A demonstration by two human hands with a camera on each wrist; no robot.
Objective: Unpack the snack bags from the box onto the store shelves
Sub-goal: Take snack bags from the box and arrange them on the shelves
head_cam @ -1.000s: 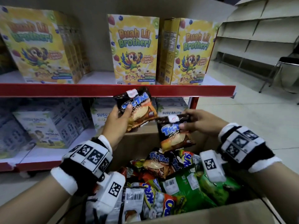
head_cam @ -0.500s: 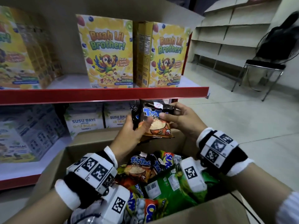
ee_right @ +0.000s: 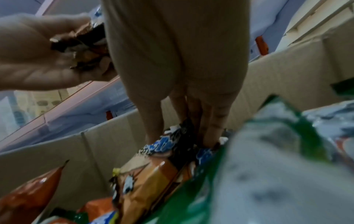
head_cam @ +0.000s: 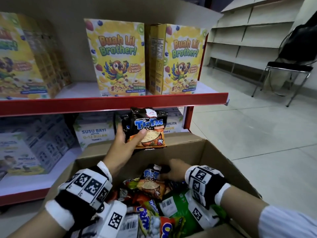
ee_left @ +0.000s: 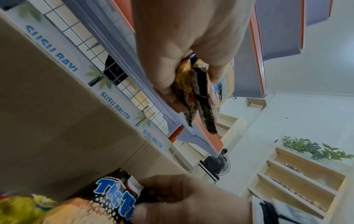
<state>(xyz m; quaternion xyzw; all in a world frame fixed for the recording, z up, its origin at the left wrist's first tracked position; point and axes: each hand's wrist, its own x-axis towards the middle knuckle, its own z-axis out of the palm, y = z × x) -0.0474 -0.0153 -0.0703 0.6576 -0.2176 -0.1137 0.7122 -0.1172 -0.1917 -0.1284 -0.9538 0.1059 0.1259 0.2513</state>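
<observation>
Left hand (head_cam: 122,146) grip pinching upright Tic Tac bags (head_cam: 145,127), right hand (head_cam: 175,170) grip pinching boxed bag (head_cam: 151,181) top

1. The upper red-edged store shelf (head_cam: 113,102) is blocked at centre by two upright yellow cereal boxes (head_cam: 118,57); bare board is seen to their left.
2. The lower shelf is filled by pale milk cartons (head_cam: 93,133).
3. The open brown cardboard box (head_cam: 214,157) is crowded with mixed snack bags (head_cam: 171,208); a gap is left along its far wall.
</observation>
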